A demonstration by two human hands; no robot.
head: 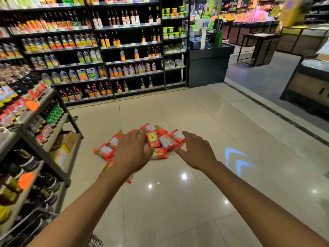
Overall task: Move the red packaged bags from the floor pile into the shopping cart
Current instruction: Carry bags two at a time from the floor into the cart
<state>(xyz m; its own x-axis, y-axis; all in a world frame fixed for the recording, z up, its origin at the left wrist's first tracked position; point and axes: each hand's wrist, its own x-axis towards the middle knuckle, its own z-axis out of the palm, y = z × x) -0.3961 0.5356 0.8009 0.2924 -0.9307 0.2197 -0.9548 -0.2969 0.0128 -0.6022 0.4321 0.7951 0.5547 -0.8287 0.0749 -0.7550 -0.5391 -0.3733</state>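
Red bags (156, 139) between left hand (132, 152) and right hand (196, 152)

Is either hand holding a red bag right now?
No, the left hand and right hand are both spread open-fingered in front of the pile of red bags, gripping nothing.

The shop is bright and evenly lit, and the light seems to fall from above. The glossy floor (178, 220) shows several small white glare spots and a blue arrow of light (228, 155). The fruit display (249, 15) far at the back is overexposed, glowing pink and orange. The wide lens bends the bottle shelves (124, 45) and the left rack (35, 122) near the edges, where goods look blurred. The left hand (131, 154) and right hand (197, 152) look slightly soft. Shadows are weak.
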